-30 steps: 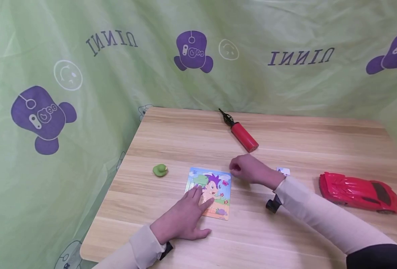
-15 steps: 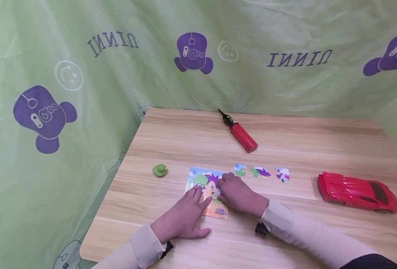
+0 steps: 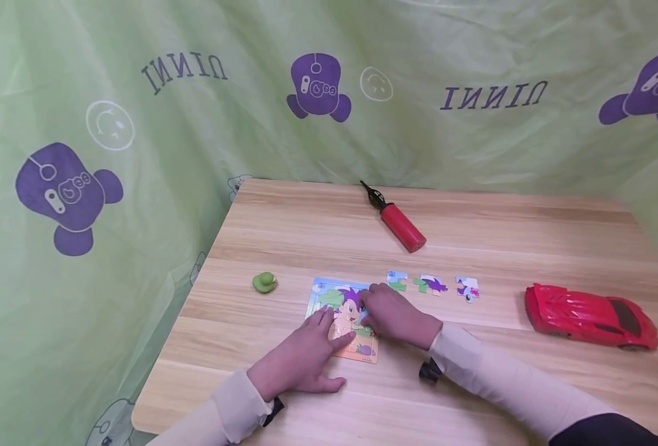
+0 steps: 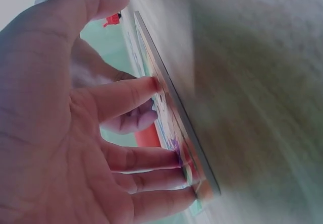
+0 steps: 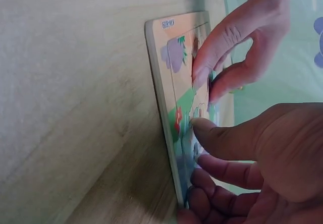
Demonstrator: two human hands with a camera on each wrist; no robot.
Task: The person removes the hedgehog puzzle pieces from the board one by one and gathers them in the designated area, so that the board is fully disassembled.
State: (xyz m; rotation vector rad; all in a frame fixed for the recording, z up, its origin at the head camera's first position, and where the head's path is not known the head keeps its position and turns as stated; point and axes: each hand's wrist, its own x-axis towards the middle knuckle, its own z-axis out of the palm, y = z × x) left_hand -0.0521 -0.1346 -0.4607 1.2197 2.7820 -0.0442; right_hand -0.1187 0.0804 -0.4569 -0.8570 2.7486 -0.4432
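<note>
A square jigsaw puzzle board (image 3: 365,354) with a purple-haired cartoon hedgehog lies flat on the table. My left hand (image 3: 301,356) rests across its left and lower part, fingers fairly straight and spread, tips touching the picture. Over the right side of the board, my right hand (image 3: 398,317) bends its fingers, and thumb and index pinch what looks like a blue-green puzzle piece (image 3: 364,314). In the right wrist view its thumb and fingertips meet the board's surface (image 5: 169,47); the piece is mostly hidden. Three loose puzzle pieces lie behind the right hand, one showing a purple spike (image 3: 434,285).
On the left is a small green duck (image 3: 264,282). A red hand pump (image 3: 403,227) with a black nozzle lies toward the back. A red toy car (image 3: 591,317) stands at the right on the wooden table (image 3: 502,241). Green printed cloth (image 3: 240,124) hangs behind.
My right hand has come from beside the board's upper right corner onto its right side, uncovering the loose pieces, then stayed nearly still. The left hand has held its place.
</note>
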